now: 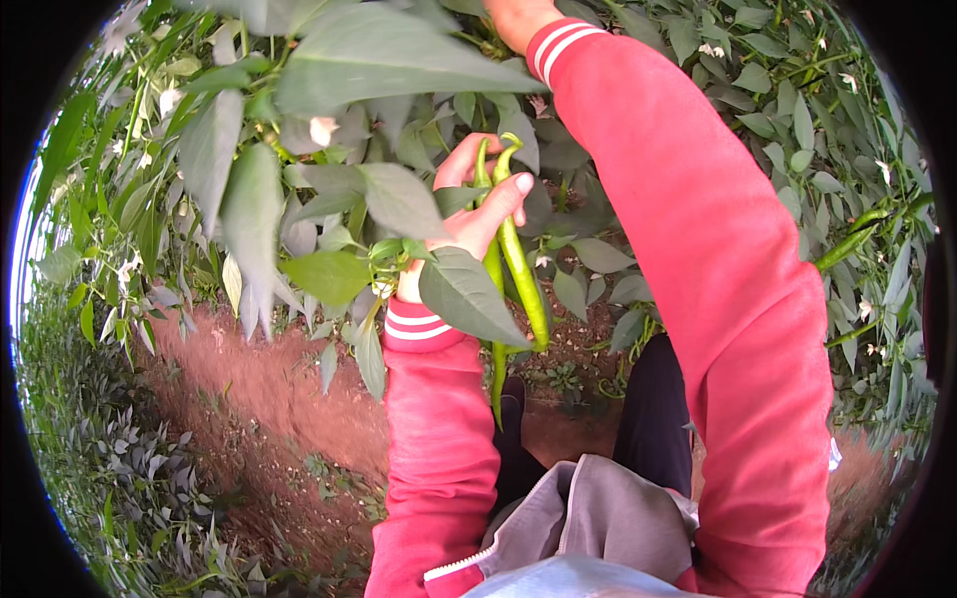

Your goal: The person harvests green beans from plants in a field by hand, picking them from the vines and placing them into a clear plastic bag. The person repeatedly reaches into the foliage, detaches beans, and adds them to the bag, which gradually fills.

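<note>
Two long green chili peppers (521,269) with curled stems are held in my left hand (478,217), between the thumb and the fingers. Their tips hang down past the striped cuff of the red sleeve. Leaves cover part of that hand and of the peppers. At the top edge, my right hand (519,19) reaches up into the foliage of a pepper plant (396,60); its fingers are cut off by the frame and hidden behind leaves, so whether it holds anything does not show.
Leafy pepper plants with white flowers surround me. More green peppers (848,247) hang on the plant at the right. Reddish soil (299,389) runs below, with small weeds and fallen leaves. A large leaf (396,56) hangs close to the camera. My dark-clad legs (654,411) are below.
</note>
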Demonstrator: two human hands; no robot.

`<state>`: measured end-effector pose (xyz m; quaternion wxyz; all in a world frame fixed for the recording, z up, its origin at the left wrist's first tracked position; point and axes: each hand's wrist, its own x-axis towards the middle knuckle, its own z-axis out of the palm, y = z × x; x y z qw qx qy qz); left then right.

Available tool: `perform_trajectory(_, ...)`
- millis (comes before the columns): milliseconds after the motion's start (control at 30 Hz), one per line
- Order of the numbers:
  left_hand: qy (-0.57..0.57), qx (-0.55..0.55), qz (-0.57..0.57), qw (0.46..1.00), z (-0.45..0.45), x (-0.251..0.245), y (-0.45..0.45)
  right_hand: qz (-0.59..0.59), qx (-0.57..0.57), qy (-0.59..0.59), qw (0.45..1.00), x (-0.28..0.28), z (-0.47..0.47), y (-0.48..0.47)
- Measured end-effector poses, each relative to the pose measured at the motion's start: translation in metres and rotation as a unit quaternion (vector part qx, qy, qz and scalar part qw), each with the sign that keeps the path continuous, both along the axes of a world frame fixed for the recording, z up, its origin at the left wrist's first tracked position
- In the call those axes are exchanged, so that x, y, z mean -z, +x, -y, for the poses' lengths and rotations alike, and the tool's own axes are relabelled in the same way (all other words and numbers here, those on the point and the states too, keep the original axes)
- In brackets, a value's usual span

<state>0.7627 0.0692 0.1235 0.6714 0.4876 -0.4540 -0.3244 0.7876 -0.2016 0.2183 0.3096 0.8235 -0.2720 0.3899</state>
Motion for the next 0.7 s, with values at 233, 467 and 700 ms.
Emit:
perform_trajectory(233, -0.012, 0.054, 0.063, 0.997, -0.003, -0.005, 0.005, 0.124, -0.007, -0.036, 0.992, -0.004, 0.082, 0.056)
perform_trajectory(467, 0.022, 0.039, 0.082, 0.996, -0.005, -0.004, 0.007, -0.030, -0.161, 0.224, 0.961, -0.041, 0.078, 0.017)
perform_trajectory(700, 0.009, 0.047, 0.065, 0.997, -0.001, -0.001, 0.007, 0.088, -0.242, 0.418, 0.871, -0.044, 0.027, -0.028)
